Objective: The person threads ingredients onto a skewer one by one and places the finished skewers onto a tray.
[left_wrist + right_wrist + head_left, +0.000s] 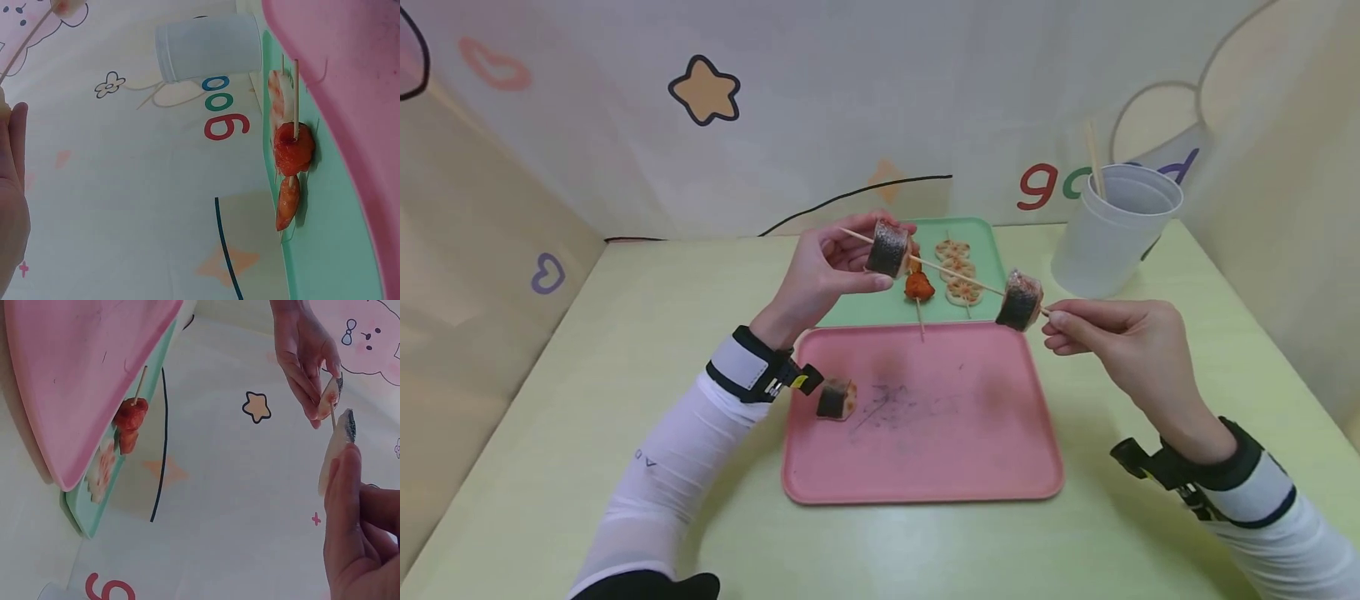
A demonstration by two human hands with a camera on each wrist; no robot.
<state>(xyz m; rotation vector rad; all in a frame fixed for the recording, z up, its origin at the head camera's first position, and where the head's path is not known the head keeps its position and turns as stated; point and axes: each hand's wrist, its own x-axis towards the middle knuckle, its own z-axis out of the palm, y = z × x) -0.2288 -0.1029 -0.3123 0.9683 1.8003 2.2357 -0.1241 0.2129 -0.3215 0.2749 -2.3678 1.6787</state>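
Note:
My left hand (842, 258) grips a chunk of food that looks like fish (887, 248), dark silvery skin on one side, pale orange flesh on the other. A thin wooden skewer (958, 275) runs through it, its tip poking out to the left. Nearer the other end, a second such chunk (1019, 302) is threaded. Just beyond it my right hand (1127, 333) pinches the skewer's end between thumb and fingers. Both hands are raised above the trays, as the right wrist view also shows with the left hand (306, 359). A third chunk (837, 399) lies on the pink tray (925, 467).
Behind the pink tray, a green tray (857, 313) holds a skewer of red-orange pieces (919, 287) and a skewer of pale lotus-like slices (958, 271). A white cup (1093, 250) with wooden sticks (1094, 162) stands at the back right. A printed cloth (850, 108) hangs behind.

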